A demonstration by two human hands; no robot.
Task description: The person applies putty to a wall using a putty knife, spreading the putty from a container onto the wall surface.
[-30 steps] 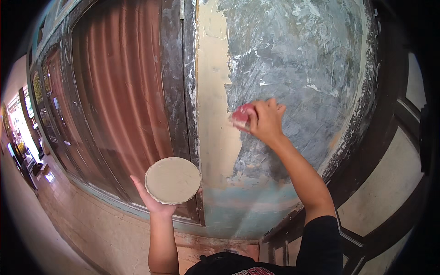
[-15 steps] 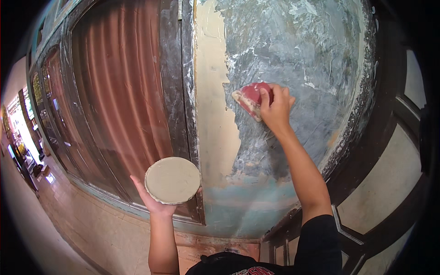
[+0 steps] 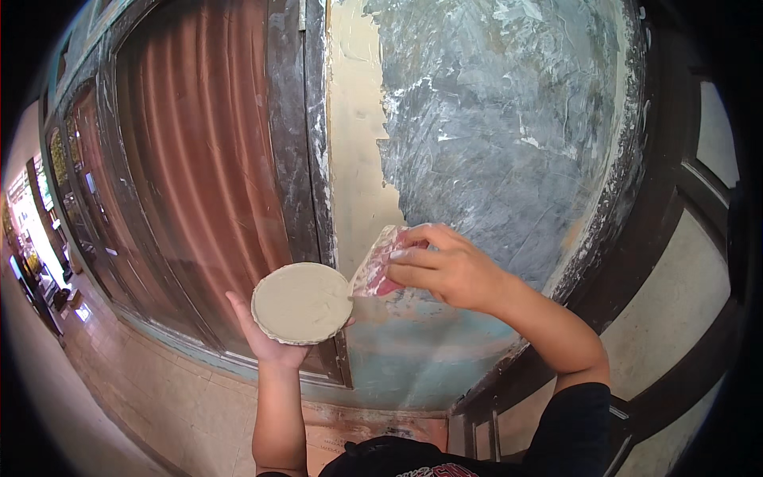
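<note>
My left hand bears a round container of beige putty from below, its thumb stretched along the left side; most of its fingers are hidden beneath. In my right hand is a red scraper, half-round and smeared with putty, pinched between thumb and fingers. The scraper's edge touches or nearly touches the right rim of the putty. Behind both hands rises a wall of patchy grey, with a strip of beige putty down its left side and blue-green paint low down.
A dark-framed window with a reddish-brown curtain is left of the wall. A dark wooden panelled frame stands close on the right. Tiled floor runs off to the left, and a flattened cardboard sheet lies below me.
My right hand has brought the scraper down and left, from the grey wall to the putty's right edge. The putty's surface now shows a mark there. My left hand keeps its hold.
</note>
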